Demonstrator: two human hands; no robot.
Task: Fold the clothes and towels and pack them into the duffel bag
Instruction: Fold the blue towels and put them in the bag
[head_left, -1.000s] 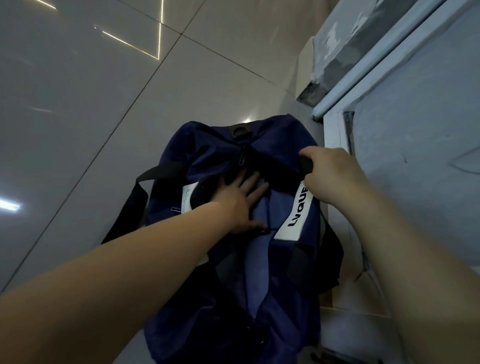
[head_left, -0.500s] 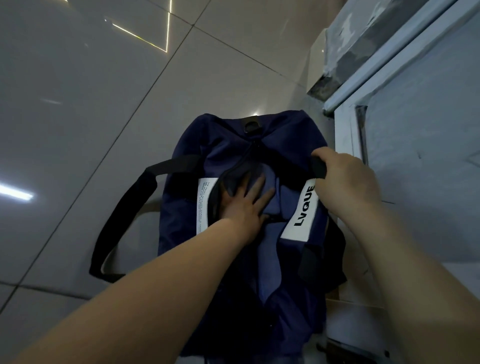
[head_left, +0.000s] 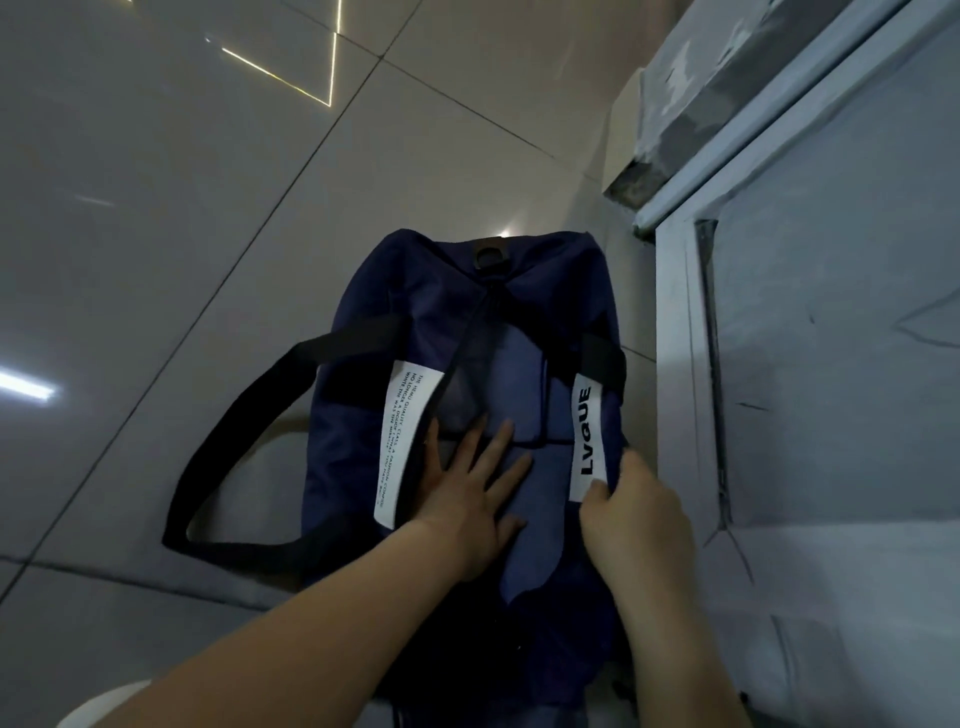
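Navy duffel bag (head_left: 470, 332) on pale floor tiles (head_left: 182, 208), zip mouth open along the top, bluish folded cloth (head_left: 511, 374) showing inside. Left hand (head_left: 470, 499) flat on that cloth near the bag's middle, fingers (head_left: 501, 436) straight and spread, pressing down. Right hand (head_left: 636, 512) at the bag's right edge, fingers curled, pinching the near end of the white label (head_left: 587, 434) lettered LVQUE together with the fabric under it. Second white label (head_left: 402, 447) with small print along the left edge of the opening, just beside the left hand. Black strap (head_left: 234, 447) looped out over the tiles to the left; black buckle (head_left: 488, 257) at the far end. Pale grey cabinet door (head_left: 831, 364) close along the right side.
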